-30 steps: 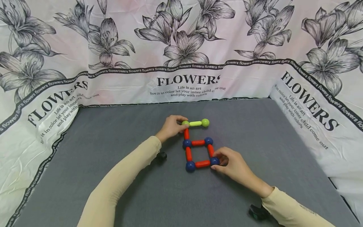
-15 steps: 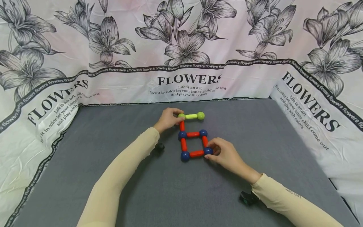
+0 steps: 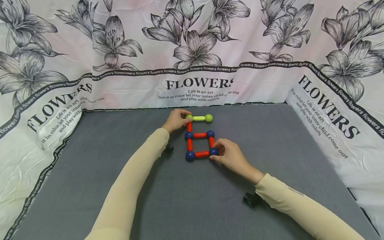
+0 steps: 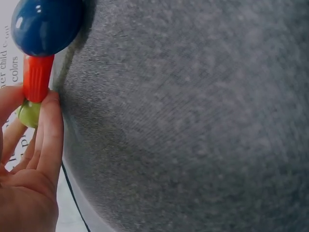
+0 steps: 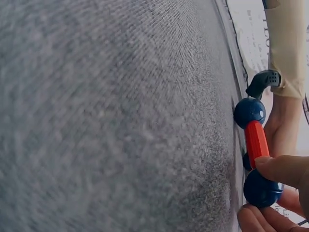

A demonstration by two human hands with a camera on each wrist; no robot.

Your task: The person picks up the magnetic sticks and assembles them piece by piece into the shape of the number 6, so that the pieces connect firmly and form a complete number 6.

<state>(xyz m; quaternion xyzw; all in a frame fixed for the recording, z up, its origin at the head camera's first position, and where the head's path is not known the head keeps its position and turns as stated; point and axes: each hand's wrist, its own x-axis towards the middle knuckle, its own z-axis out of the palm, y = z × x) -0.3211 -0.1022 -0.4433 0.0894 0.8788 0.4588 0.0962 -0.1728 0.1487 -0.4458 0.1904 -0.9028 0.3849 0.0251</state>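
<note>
A figure of red rods [image 3: 202,154] and blue balls [image 3: 190,156] lies on the grey table, its lower part a square. One red rod [image 3: 189,127] runs up from the square's far left corner to a green ball [image 3: 189,117]. From there a light green rod [image 3: 199,118] leads right to a second green ball [image 3: 208,118]. My left hand [image 3: 176,120] pinches the first green ball, also seen in the left wrist view. My right hand [image 3: 230,155] grips the blue ball [image 5: 261,188] at the near right corner between thumb and fingers.
Grey cloth covers the table [image 3: 186,206]. A white curtain [image 3: 129,90] printed with flowers and lettering stands along the back and both sides. Dark wrist cameras [image 3: 252,199] hang under both sleeves.
The whole figure has slid away from me and a little left across the table. Both hands have moved with it, keeping hold of the same two balls.
</note>
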